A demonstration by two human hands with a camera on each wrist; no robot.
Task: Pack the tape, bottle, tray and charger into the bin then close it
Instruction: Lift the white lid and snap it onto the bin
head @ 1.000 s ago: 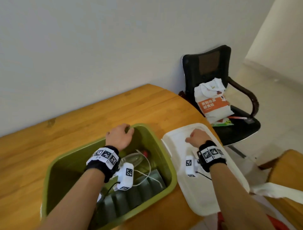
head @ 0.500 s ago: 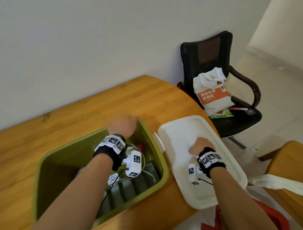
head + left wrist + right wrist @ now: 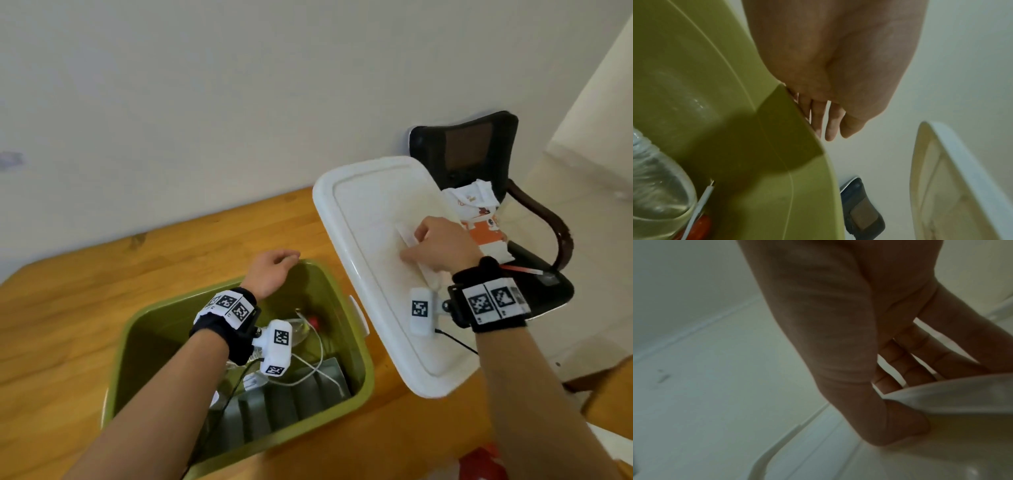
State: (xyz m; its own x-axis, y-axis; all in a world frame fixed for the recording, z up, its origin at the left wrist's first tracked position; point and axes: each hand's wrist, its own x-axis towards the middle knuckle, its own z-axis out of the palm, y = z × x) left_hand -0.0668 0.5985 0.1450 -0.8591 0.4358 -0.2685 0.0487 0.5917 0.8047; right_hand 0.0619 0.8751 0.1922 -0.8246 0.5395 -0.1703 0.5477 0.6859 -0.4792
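The green bin [image 3: 365,373] stands open on the wooden table. Inside it lie a clear bottle [image 3: 301,329] with a red cap, a white charger cable [image 3: 320,359] and a grey ribbed tray [image 3: 294,401]; no tape shows. My left hand [image 3: 274,270] rests on the bin's far rim [image 3: 777,162], with its fingers [image 3: 830,129] fairly straight past the edge. The bottle [image 3: 657,186] and cable [image 3: 702,199] lie just below that hand. My right hand [image 3: 442,246] grips the handle of the white lid [image 3: 370,212], which is raised and tilted to the right of the bin. Fingers [image 3: 906,363] curl under the handle flap.
A black office chair [image 3: 472,144] stands behind the lid, against the wall, with a white and orange bag [image 3: 479,222] on its seat. The table [image 3: 102,274] runs left and behind the bin. Something red [image 3: 479,462] lies low at the right.
My right hand has lifted the lid off the table and tilted it up beside the bin. The left hand has stayed at the bin's far rim.
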